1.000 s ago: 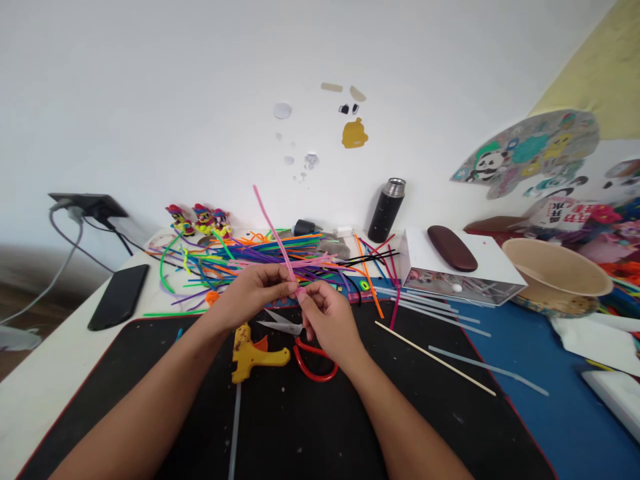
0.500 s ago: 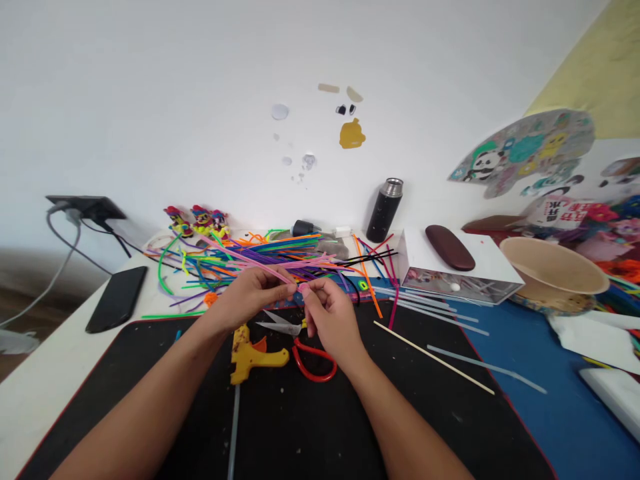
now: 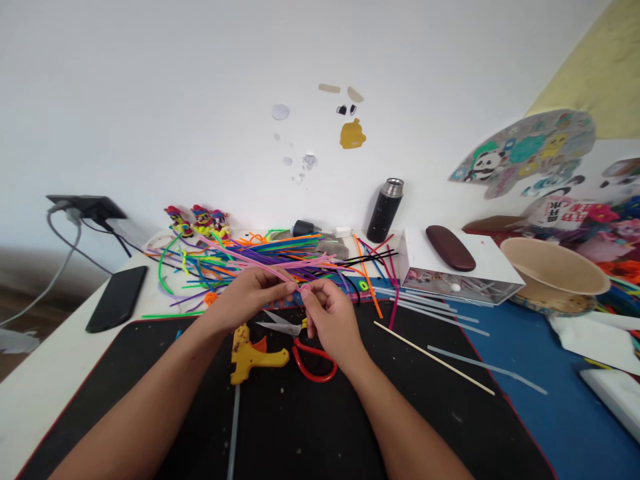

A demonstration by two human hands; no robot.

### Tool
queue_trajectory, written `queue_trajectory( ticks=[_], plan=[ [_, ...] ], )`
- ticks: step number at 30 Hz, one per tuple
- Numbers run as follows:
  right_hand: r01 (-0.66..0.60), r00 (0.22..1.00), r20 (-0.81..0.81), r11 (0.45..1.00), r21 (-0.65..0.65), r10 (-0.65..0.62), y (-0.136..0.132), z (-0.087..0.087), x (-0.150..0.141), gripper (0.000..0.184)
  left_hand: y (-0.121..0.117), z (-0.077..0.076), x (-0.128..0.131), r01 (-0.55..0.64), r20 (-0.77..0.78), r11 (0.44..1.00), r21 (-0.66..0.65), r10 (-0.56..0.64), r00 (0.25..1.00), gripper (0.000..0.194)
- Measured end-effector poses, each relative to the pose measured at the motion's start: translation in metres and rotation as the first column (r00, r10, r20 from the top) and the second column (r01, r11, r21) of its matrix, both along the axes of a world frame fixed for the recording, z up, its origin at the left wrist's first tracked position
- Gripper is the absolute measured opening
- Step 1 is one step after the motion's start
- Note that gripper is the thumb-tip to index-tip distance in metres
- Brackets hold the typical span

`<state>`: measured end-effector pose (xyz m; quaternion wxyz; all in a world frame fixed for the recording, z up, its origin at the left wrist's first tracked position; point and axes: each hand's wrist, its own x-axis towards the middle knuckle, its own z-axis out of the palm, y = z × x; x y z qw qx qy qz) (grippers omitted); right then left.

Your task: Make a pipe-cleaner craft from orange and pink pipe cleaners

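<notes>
Between my two hands runs a pink pipe cleaner (image 3: 278, 273), its near end curled into a small coil. My left hand (image 3: 259, 293) pinches its straight length, which slants up to the left over the pile. At the coiled end, my right hand (image 3: 331, 313) is closed with thumb and fingertips together; the fingers partly cover the coil. Just below the hands lie scissors with red handles (image 3: 315, 379), blades apart. To their left is a yellow hot glue gun (image 3: 250, 357) with a clear glue stick (image 3: 234, 433) poking from its back.
Behind my hands spreads a heap of coloured pipe cleaners (image 3: 260, 253). A black phone (image 3: 117, 299) lies left. On the right are a wooden stick (image 3: 434, 358), glue sticks (image 3: 440, 313), a white box (image 3: 480, 260) with a glasses case, and a beige bowl (image 3: 553, 267). A black flask (image 3: 385, 212) stands behind.
My fingers have shifted very slightly at the coiled end of the pink pipe cleaner. Both hands keep their grip, and the things around them have stayed put.
</notes>
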<state>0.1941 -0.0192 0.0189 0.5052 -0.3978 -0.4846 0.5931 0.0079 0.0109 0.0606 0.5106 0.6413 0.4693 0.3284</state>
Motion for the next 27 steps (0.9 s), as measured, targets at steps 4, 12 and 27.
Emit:
queue_trajectory(
  ticks=[4,12,27],
  plan=[
    [0.005,0.999,0.043,1.0,-0.012,-0.004,-0.0015,0.0003,0.0006,0.03,-0.0001,0.0008,-0.0008,-0.015,-0.015,1.0,-0.018,0.014,1.0,0.04],
    [-0.037,0.984,0.177,0.997,0.064,0.025,-0.0007,-0.0042,0.0018,0.022,-0.0002,-0.0002,-0.0028,0.004,-0.139,0.996,0.084,0.007,0.99,0.038],
    [-0.112,0.984,0.133,0.993,-0.028,0.115,-0.0012,-0.0054,-0.0008,0.026,-0.0004,0.006,-0.0005,0.016,-0.097,0.996,0.088,-0.008,0.995,0.041]
  ],
)
